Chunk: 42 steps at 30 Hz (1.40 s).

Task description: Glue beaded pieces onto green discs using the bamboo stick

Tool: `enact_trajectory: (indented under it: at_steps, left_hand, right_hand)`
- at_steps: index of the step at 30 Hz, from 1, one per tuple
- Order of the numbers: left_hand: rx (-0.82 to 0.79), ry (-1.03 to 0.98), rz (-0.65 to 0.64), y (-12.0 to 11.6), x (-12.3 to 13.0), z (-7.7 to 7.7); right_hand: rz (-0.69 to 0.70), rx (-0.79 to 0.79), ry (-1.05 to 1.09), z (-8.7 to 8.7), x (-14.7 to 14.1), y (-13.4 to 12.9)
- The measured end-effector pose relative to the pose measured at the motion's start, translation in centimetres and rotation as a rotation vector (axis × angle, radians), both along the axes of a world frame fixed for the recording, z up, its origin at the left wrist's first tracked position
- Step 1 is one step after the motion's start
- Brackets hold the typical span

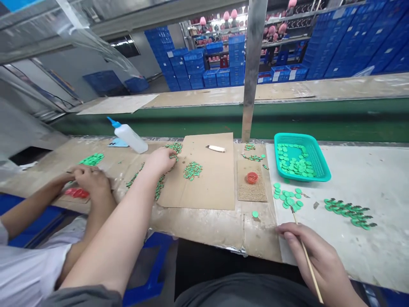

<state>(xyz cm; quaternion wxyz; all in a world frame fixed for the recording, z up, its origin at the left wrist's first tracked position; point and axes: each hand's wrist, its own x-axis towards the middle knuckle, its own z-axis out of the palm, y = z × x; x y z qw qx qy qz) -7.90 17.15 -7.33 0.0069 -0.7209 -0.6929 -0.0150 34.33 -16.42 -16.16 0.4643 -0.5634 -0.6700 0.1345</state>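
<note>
Though aslant L, brush (308, 263) tip-fwd.

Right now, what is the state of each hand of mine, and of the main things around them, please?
Right hand: closed around the brush
Brush: held, tip down at loose green discs
Left hand: at small green pieces, grip hidden
Bottle: blue nozzle on
Teal basket: partly filled with green discs
Red cup: open
Cardboard sheet: flat, bearing small green pieces
</note>
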Motion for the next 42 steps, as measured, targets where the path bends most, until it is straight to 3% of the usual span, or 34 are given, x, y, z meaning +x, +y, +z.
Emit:
enact_trajectory:
  at_steps: [7, 12, 23, 29, 34, 42]
  left_hand:
    - [-0.195, 0.123, -0.071, 1.5, 0.4, -0.1]
    - [-0.211, 0.127, -0.08, 2.2, -0.3, -0.5]
    - [-0.234, 0.127, 0.033, 4.1, 0.2, -0.5]
    - [-0.267, 0.117, 0.057, 3.6, -0.2, 0.0]
    - [-0.258, 0.071, 0.039, 2.6, -0.5, -0.2]
    - [-0.162, -0.159, 0.05, 1.0, 0.5, 0.6]
  right_hand:
    - [0.011, 0.014, -0.005, 0.8, 0.4, 0.0]
    - [0.01, 0.028, -0.01, 1.5, 0.2, 0.3]
    - [0.069, 0.014, -0.009, 2.2, -0.4, 0.6]
    - [0.059, 0.052, -0.031, 2.8, 0.0, 0.6]
    - [0.07, 0.035, -0.038, 2.1, 0.5, 0.5]
    - [0.062, 0.05, -0.011, 2.7, 0.0, 0.9]
